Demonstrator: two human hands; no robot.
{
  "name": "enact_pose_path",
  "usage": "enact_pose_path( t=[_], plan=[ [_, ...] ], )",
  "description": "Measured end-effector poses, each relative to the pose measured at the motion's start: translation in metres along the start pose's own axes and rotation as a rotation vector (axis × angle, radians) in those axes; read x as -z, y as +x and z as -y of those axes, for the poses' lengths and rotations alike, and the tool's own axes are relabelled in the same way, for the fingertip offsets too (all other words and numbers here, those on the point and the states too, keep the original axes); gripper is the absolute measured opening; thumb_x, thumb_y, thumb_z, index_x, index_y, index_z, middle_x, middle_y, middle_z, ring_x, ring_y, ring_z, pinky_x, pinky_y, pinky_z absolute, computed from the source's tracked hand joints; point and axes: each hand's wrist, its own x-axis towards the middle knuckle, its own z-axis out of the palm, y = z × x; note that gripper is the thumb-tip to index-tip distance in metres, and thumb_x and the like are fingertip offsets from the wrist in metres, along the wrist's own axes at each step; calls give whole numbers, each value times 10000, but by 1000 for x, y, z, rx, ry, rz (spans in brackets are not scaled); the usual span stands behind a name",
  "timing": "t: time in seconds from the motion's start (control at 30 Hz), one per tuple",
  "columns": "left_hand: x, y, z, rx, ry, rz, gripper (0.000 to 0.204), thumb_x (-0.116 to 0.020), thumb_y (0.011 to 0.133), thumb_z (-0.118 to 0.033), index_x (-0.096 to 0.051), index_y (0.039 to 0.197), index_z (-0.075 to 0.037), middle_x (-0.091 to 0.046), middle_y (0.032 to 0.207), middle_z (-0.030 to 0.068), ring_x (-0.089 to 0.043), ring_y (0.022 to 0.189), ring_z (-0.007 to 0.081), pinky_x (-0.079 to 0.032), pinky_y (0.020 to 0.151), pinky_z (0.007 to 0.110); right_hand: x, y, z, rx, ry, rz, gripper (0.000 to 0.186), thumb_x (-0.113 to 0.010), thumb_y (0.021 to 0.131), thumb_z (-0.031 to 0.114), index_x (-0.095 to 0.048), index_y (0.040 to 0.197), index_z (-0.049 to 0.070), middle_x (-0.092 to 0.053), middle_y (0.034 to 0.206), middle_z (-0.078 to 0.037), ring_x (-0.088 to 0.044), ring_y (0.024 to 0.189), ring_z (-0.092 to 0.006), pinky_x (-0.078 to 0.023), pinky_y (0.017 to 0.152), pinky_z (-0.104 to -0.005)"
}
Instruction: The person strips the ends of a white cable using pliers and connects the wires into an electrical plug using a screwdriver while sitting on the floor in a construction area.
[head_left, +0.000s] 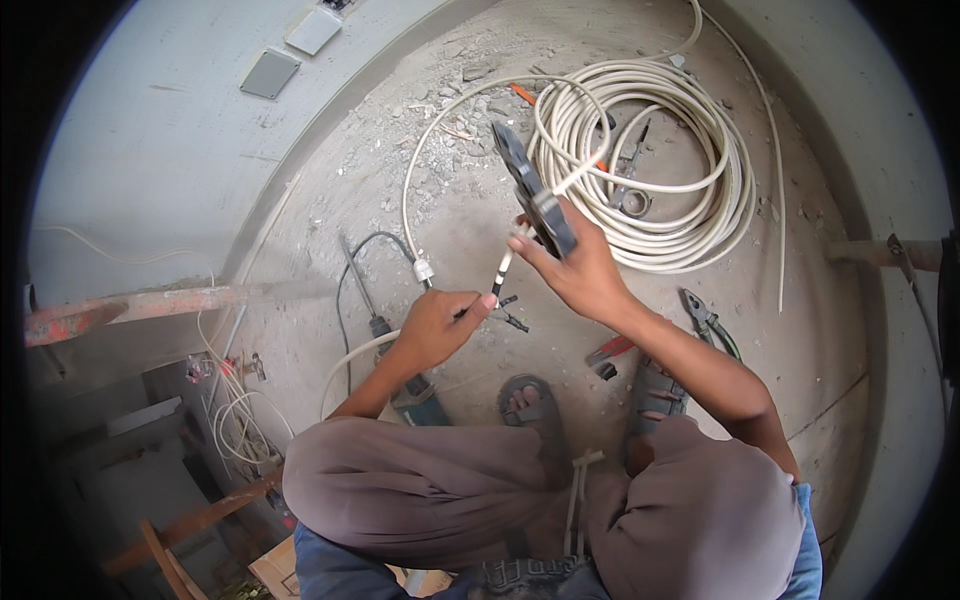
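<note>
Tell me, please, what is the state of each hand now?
Left hand: closed, pinching a white cable.
Right hand: closed, holding a blurred dark tool.

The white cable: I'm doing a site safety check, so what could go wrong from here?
The dark tool in the right hand might slip toward the left hand, which grips the white cable close by. The loose coil could cause a trip. The open sandals leave toes exposed if something drops.
</note>
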Motion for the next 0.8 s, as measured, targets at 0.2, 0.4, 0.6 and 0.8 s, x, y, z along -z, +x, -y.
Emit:
enact_pose_path(
  t=[0.2,0.4,0.6,0.8],
  plan=[
    [3,-5,-24,-498,145,-49,245,-620,879,-163,-585,681,-22,-534,576,107,-535,489,296,-412,473,381,-26,44,-27,-127,46,309,267,-692,887,161,-572,1058,-5,-601,836,-64,-569,751,-123,-480,701,-288],
    [10,-19,-14,-570,158,-80,124,-635,819,-117,-623,727,-36,-562,557,70,-558,448,233,-425,434,324,40,28,-5,0,31,491,301,-569,962,285,-525,1128,38,-576,776,-79,-574,704,-165,-455,661,-343],
    [9,-21,-4,-522,39,-145,144,-652,793,-125,-638,883,-13,-582,522,82,-571,404,197,-422,410,299,128,-27,11,-124,-466,525,214,-593,932,237,-573,962,26,-564,767,-151,-553,686,-290,-427,661,-423],
    [13,-14,-12,-498,51,-103,195,-641,800,-118,-620,946,9,-602,548,98,-576,406,200,-430,404,291,120,-91,-6,-259,-250,716,161,-619,899,167,-629,941,12,-601,867,-176,-597,832,-353,-457,754,-427]
  ],
)
